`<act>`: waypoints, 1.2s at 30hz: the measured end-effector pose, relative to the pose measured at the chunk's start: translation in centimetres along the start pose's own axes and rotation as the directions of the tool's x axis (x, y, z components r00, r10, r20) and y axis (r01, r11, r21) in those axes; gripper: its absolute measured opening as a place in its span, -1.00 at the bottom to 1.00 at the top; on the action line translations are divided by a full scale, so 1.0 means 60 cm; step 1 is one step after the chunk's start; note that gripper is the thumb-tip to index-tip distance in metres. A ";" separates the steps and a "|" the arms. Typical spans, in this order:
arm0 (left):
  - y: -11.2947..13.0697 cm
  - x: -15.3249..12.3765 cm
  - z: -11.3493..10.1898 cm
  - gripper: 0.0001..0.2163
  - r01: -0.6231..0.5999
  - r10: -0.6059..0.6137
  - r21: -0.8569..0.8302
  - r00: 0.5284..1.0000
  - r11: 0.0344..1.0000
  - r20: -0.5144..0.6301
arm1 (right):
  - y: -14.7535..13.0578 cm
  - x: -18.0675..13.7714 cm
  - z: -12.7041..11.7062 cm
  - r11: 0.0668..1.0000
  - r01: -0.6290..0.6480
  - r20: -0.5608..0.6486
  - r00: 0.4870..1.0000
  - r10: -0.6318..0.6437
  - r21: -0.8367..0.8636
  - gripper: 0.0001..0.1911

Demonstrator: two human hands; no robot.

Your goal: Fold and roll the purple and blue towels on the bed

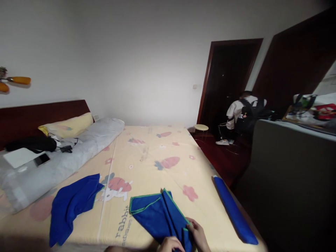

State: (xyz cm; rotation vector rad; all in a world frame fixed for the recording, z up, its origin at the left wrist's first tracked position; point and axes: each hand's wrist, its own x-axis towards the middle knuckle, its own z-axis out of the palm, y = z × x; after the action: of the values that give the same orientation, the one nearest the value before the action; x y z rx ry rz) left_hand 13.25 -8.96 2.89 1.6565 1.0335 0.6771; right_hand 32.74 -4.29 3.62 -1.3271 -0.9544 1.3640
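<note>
While both hands are pinching its near edge, left hand (pixel 172 244) and right hand (pixel 198 235), the blue cloth (pixel 157 213) is lying half-folded on the bed (pixel 157 154); soft, light, limp, best gripped at its corners.

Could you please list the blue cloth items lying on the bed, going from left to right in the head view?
Crumpled blue cloth → green-edged blue cloth held by both hands, left hand and right hand → rolled blue cloth.
</note>
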 end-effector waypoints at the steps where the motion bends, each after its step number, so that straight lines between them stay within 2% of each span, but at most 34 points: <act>1: 0.009 0.003 -0.017 -0.77 -0.011 0.013 0.015 0.995 1.000 -0.100 | -0.002 -0.001 -0.003 1.000 0.003 0.009 1.000 -0.003 0.002 -0.54; 3: 0.029 0.015 -0.053 -0.77 0.015 -0.009 0.015 0.946 1.000 -0.325 | -0.008 -0.007 0.004 1.000 0.009 0.039 0.999 -0.010 0.014 -0.56; 5: 0.042 0.035 -0.082 -0.75 0.062 -0.065 -0.022 0.893 0.998 -0.445 | -0.014 -0.019 0.025 0.999 0.048 0.107 0.993 -0.049 0.005 -0.59; 8: 0.040 0.066 -0.106 -0.74 0.124 -0.141 -0.068 0.843 0.990 -0.519 | -0.014 -0.041 0.074 0.990 0.130 0.231 0.966 -0.115 -0.050 -0.61; 12: 0.018 0.087 -0.102 -0.76 0.182 -0.218 -0.121 0.786 0.976 -0.579 | 0.001 -0.053 0.127 0.989 0.108 0.322 0.944 -0.071 -0.098 -0.60; 14: 0.008 0.089 -0.093 -0.74 0.195 -0.253 -0.161 0.787 0.967 -0.563 | 0.004 -0.046 0.136 0.990 0.091 0.302 0.952 -0.055 -0.105 -0.57; 19: -0.003 0.087 -0.066 -0.68 0.194 -0.312 -0.291 0.842 0.937 -0.441 | -0.004 -0.007 0.132 0.983 0.121 0.151 0.983 -0.100 -0.139 -0.51; 22: -0.008 0.084 -0.058 -0.66 0.186 -0.325 -0.353 0.862 0.917 -0.390 | -0.006 0.009 0.136 0.973 0.133 0.100 0.988 -0.116 -0.190 -0.50; 28: -0.026 0.066 -0.059 -0.67 0.198 -0.351 -0.424 0.880 0.884 -0.321 | 0.006 0.007 0.146 0.956 0.142 0.129 0.985 -0.111 -0.256 -0.49; 36: -0.026 0.046 -0.051 -0.64 0.144 -0.348 -0.523 0.883 0.840 -0.316 | 0.007 -0.017 0.133 0.950 0.188 0.174 0.974 -0.147 -0.249 -0.46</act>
State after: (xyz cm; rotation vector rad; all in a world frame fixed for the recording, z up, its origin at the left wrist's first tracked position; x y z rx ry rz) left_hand 11.56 -4.92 2.27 0.9349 1.2200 1.0298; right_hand 24.70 -4.67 4.25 -1.3137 -1.3629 1.2519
